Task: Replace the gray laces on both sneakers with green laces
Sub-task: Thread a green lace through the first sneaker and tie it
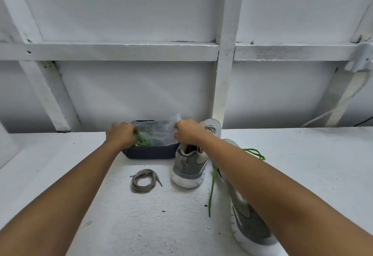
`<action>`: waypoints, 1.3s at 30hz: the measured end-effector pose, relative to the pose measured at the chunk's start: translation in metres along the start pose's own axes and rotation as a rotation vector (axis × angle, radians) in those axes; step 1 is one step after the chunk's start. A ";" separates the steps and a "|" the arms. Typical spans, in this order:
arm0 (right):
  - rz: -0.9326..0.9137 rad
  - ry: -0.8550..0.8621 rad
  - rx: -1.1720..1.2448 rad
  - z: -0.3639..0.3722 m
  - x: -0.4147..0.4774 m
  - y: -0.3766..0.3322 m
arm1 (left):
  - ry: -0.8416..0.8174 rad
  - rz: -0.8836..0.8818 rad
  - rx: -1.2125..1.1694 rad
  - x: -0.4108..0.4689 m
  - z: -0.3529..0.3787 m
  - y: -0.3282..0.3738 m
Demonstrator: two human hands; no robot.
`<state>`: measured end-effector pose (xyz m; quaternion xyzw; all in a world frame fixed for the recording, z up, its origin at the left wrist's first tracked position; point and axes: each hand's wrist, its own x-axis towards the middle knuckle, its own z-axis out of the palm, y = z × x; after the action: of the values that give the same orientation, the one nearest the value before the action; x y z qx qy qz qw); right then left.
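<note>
A clear plastic bag (159,132) lies in a dark blue tray (150,153) at the back of the white table. My left hand (121,134) grips a bundle of green lace (142,141) at the bag's left end. My right hand (188,131) pinches the bag's right edge. A grey sneaker (189,167) stands right of the tray, heel toward me, no lace visible in it. A second grey sneaker (248,213) lies further right, mostly under my right forearm, with a green lace (212,185) trailing from it. A coiled grey lace (144,181) rests in front of the tray.
The white table (141,225) meets a white wall with painted beams (224,74) just behind the tray. A pale cable (331,112) hangs at the far right. Small dark specks dot the table near the sneakers.
</note>
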<state>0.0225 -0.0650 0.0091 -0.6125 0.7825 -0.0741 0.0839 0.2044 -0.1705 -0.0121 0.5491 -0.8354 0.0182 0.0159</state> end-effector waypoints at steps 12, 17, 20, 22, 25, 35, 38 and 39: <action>-0.076 -0.144 -0.147 0.005 -0.006 0.002 | -0.051 -0.040 0.071 0.010 0.009 0.010; -0.144 -0.044 0.058 -0.018 -0.028 0.013 | 0.138 0.041 -0.132 -0.001 -0.009 0.036; -0.177 0.011 0.207 -0.033 -0.045 0.032 | 0.257 0.196 -0.401 -0.021 -0.029 0.069; -0.167 0.022 0.257 -0.042 -0.057 0.049 | 0.246 0.294 -0.542 -0.040 -0.040 0.096; -0.118 0.022 0.240 -0.051 -0.077 0.074 | 0.201 0.446 -0.532 -0.064 -0.044 0.132; 0.025 -0.104 0.123 -0.040 -0.127 0.138 | -0.069 0.632 0.145 -0.099 -0.013 0.196; 0.033 -0.109 0.104 -0.035 -0.132 0.144 | -0.129 0.615 0.177 -0.099 -0.011 0.201; 0.038 -0.113 0.097 -0.033 -0.133 0.146 | -0.123 0.610 0.188 -0.099 -0.011 0.202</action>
<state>-0.0912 0.0995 0.0148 -0.5959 0.7835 -0.0758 0.1590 0.0582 0.0009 -0.0081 0.2726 -0.9555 0.0659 -0.0917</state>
